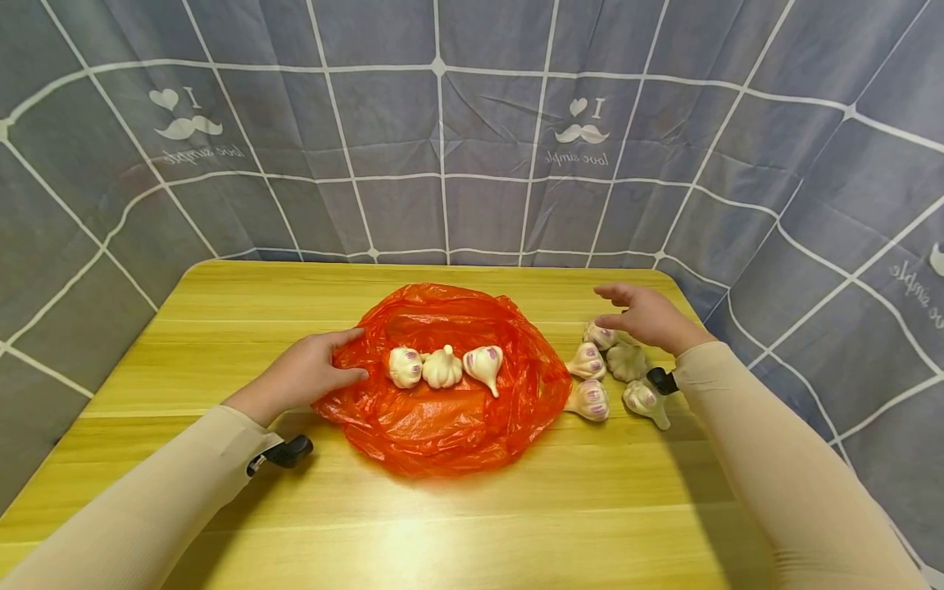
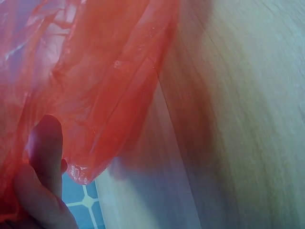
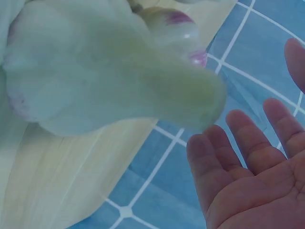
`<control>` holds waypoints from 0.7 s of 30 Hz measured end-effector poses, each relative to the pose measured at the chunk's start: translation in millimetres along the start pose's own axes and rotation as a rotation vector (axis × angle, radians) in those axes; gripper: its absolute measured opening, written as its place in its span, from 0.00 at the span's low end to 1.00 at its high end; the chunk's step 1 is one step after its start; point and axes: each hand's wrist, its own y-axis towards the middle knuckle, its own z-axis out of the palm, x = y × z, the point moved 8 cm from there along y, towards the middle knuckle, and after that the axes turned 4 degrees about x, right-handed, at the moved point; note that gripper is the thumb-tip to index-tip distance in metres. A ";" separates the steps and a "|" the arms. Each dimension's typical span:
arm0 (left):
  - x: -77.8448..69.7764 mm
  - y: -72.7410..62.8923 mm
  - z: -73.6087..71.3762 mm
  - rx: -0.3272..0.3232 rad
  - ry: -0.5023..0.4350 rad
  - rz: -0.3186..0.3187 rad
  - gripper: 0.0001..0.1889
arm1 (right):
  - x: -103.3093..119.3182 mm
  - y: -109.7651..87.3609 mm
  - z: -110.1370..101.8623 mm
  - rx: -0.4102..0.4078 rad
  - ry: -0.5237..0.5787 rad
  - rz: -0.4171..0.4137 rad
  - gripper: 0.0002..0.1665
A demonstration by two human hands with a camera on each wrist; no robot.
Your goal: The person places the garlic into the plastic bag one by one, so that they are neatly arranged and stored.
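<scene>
A red plastic bag (image 1: 435, 410) lies spread open mid-table, with three garlic bulbs (image 1: 442, 368) in a row inside its mouth. At the bag's left edge my left hand (image 1: 313, 377) holds the rim, thumb on the near side. Close up in the left wrist view, bent fingers (image 2: 45, 157) lie against the thin red film, the thumb hidden. Over a cluster of several garlic bulbs (image 1: 587, 400) to the right hovers my right hand (image 1: 649, 318), thumb and fingers apart. Its palm is bare in the right wrist view, beside the thick stem of a garlic bulb (image 3: 95, 71).
The yellow wood-grain table (image 1: 413, 533) extends under everything. A grey-blue curtain with white grid lines (image 1: 487, 147) hangs round its back and sides. Black wrist cameras (image 1: 290, 451) sit on both sleeves, the right one close above the nearest bulb.
</scene>
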 end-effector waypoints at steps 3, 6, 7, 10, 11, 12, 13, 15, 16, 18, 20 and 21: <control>-0.1 0.0 0.2 -0.002 0.004 0.002 0.41 | -0.9 -1.4 -2.0 0.002 -0.003 -0.001 0.40; -0.3 -0.1 0.5 -0.002 0.005 0.003 0.41 | -3.0 -2.1 -1.3 0.012 0.005 -0.005 0.40; -0.3 0.0 0.5 -0.003 0.005 0.003 0.41 | -4.1 -1.8 -0.8 0.015 0.008 -0.006 0.40; -0.4 -0.2 0.9 -0.001 0.003 0.003 0.41 | -8.1 -1.4 0.3 0.024 0.020 -0.006 0.39; -0.4 -0.3 0.9 -0.001 0.003 0.003 0.41 | -9.3 -1.1 0.5 0.026 0.024 -0.005 0.39; -0.4 -0.5 1.0 0.000 0.002 0.002 0.41 | -10.3 -1.3 0.4 0.028 0.028 -0.002 0.39; -0.3 -0.7 1.0 0.000 0.002 0.002 0.41 | -10.9 -1.4 0.1 0.029 0.028 -0.002 0.39; -0.3 -1.0 1.1 0.002 -0.002 -0.002 0.41 | -11.8 -1.9 -1.1 0.029 0.024 0.002 0.39; -0.2 -1.0 1.1 0.003 -0.004 -0.003 0.41 | -12.2 -2.2 -1.9 0.027 0.020 0.006 0.39; -0.3 -1.1 1.1 0.005 -0.008 -0.007 0.41 | -12.7 -2.6 -3.2 0.026 0.019 0.010 0.39; -0.4 -1.1 1.2 0.005 -0.007 -0.010 0.41 | -12.7 -2.8 -4.2 0.027 0.015 0.011 0.39; -0.4 -1.0 1.2 0.005 -0.006 -0.010 0.41 | -12.6 -2.7 -4.2 0.028 0.015 0.008 0.39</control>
